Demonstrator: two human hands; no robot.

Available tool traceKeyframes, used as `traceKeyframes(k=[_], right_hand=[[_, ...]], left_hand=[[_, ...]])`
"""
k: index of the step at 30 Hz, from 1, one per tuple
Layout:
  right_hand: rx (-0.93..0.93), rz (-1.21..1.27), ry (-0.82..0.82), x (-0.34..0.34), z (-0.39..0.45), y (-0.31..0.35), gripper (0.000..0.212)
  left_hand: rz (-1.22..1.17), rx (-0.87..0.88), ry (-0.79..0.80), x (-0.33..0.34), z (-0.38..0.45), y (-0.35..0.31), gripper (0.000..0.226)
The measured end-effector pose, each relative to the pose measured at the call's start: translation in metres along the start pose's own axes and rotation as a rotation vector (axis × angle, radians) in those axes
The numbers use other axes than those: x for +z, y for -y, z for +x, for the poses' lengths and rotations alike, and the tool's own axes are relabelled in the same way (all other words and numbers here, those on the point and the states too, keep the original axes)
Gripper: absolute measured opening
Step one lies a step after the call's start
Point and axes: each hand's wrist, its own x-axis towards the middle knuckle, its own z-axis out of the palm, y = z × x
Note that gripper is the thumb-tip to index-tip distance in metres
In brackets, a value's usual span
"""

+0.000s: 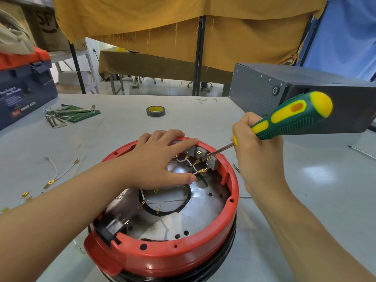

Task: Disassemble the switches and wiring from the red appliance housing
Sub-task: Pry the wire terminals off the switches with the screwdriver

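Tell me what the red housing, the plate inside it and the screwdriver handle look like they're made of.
Red housing: probably moulded plastic, glossy, with a rim of moulded holes and ribs. Inner plate: metal, shiny and mirror-like, with some staining. Screwdriver handle: seemingly hard yellow plastic with green rubbery overmould, judging by its ribbed, dotted texture.

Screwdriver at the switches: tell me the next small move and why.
Probably lever the screwdriver tip gently to pry the brass terminal off the grey switches. The right hand already has the tip there, white wires are still attached, and the left hand steadies the red housing.
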Motion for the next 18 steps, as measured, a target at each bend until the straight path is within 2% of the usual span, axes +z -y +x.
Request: traceKeyframes(k=[3,9,18], right_hand=[[-0.038,-0.035,0.039,-0.002,0.001,0.001,0.021],[-0.194,-0.168,0.227,-0.009,0.002,0.004,0.024],[-0.231,-0.211,0.229,-0.012,0.004,0.002,0.022]], left_hand=[[-0.001,0.000,-0.009,0.001,0.000,0.000,0.083],[0.001,0.003,-0.017,0.002,0.000,0.002,0.083],[-0.001,0.007,-0.021,0.003,0.000,0.003,0.083]])
